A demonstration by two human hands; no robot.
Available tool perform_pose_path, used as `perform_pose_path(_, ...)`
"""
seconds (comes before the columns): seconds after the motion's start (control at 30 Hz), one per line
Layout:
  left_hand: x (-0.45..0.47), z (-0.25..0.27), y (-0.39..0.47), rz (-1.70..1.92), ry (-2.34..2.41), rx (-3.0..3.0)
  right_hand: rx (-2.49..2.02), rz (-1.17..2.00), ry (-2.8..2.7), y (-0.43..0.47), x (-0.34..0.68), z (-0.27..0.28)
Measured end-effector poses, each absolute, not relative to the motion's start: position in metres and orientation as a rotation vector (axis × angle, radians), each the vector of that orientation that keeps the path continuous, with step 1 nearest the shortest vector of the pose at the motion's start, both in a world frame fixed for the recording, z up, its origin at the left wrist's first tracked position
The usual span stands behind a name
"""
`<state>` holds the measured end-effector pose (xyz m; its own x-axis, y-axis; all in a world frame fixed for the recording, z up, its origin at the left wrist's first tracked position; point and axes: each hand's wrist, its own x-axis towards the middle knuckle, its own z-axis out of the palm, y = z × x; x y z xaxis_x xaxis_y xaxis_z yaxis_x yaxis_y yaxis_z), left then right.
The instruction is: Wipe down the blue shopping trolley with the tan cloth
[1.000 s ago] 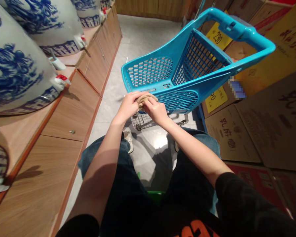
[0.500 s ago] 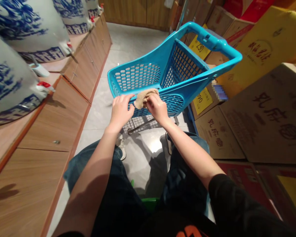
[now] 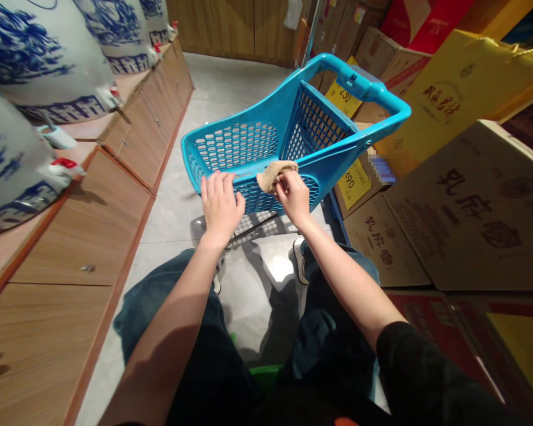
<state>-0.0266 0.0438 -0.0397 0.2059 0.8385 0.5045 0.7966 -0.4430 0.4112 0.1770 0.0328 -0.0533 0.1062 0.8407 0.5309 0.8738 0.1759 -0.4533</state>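
Pinched between thumb and fingers, the tan cloth (image 3: 273, 173) sits bunched in the right hand (image 3: 294, 197), pressed against the near rim of the blue plastic shopping cart (image 3: 266, 142), where the rag folds over the edge; held this way it can rub along the rim. From the head view, the left hand (image 3: 221, 203) lies flat and open with fingers spread on the same rim, just beside the cloth but apart from it, gripping nothing; my judgement is that it steadies the cart so it does not roll while the other hand works. Tilted in the picture, the cart stands on the grey tile floor (image 3: 190, 207), its handle (image 3: 364, 89) at the far side, its wire undertray showing below the hands. To the left runs a wooden cabinet (image 3: 84, 236) bearing large blue-and-white ceramic jars (image 3: 39, 59) with small taps; to the right, stacked cardboard boxes (image 3: 462, 207) with yellow price tags (image 3: 350, 183) stand close by the cart. Below, the person's dark jeans and black sleeve fill the near frame
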Motion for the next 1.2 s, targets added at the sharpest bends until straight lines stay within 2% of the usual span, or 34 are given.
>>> perform_pose_path(0.17, -0.012, -0.043, 0.042, 1.032, 1.498, 2.452, -1.734, 0.145, -1.881, 0.027, 0.157, -0.071)
perform_pose_path(0.43, -0.003, -0.037, 0.045, 0.966, 1.528, 2.450, -1.576, -0.084, -1.431, 0.044, 0.203, -0.047)
perform_pose_path(0.7, 0.002, -0.031, 0.053, 0.924, 1.616, 2.366, -1.624, -0.017, -1.721, 0.033, 0.190, -0.061)
perform_pose_path(0.93, -0.002, -0.030, 0.061, 0.936, 1.622, 2.291, -1.586, -0.152, -1.181, 0.040, 0.258, -0.050)
perform_pose_path(1.2, -0.009, -0.031, 0.071, 0.998, 1.629, 2.222, -1.621, -0.019, -1.405, 0.028, 0.238, -0.074)
